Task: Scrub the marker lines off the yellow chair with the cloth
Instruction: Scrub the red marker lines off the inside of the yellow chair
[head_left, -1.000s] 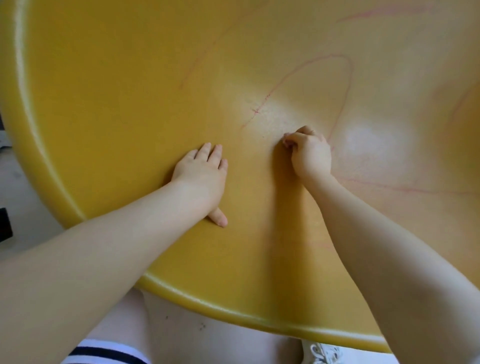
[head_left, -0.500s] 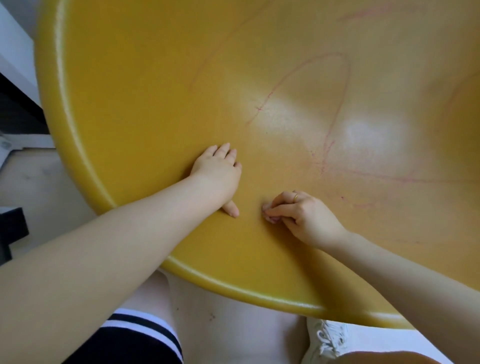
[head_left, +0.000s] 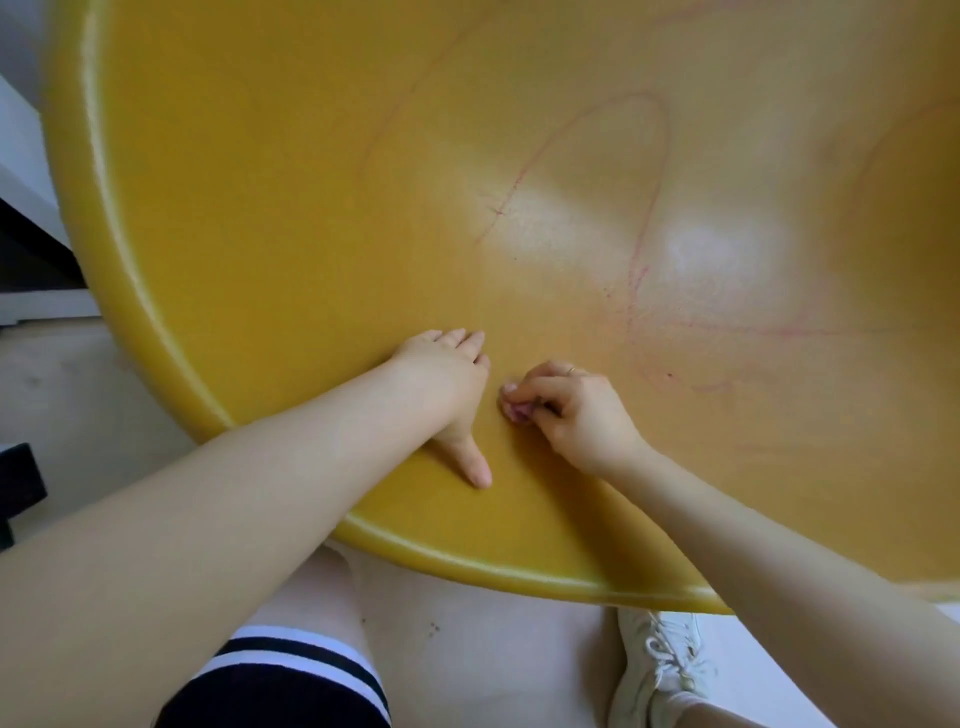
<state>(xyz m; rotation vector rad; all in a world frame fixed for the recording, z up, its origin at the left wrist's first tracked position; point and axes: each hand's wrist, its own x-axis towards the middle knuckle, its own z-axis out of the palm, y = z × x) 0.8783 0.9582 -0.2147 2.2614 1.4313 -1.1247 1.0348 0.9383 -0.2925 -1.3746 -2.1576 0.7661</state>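
The yellow chair (head_left: 260, 218) fills most of the view, its curved shell facing me. Faint red marker lines (head_left: 652, 218) loop across its middle and spread to the right. My left hand (head_left: 447, 379) lies flat on the shell near the front rim, fingers spread, thumb pointing down. My right hand (head_left: 571, 410) is beside it, fingers pinched around a small pink-stained cloth (head_left: 517, 410) pressed on the chair surface. Most of the cloth is hidden inside the fingers.
The chair's front rim (head_left: 519, 571) curves just above my knees. A white sneaker (head_left: 660, 665) stands on the pale floor at lower right. Dark furniture (head_left: 21, 488) sits at the left edge.
My right hand has slid down from the loop of marker lines toward the front rim, ending next to my left hand. The view has shifted, showing more floor.
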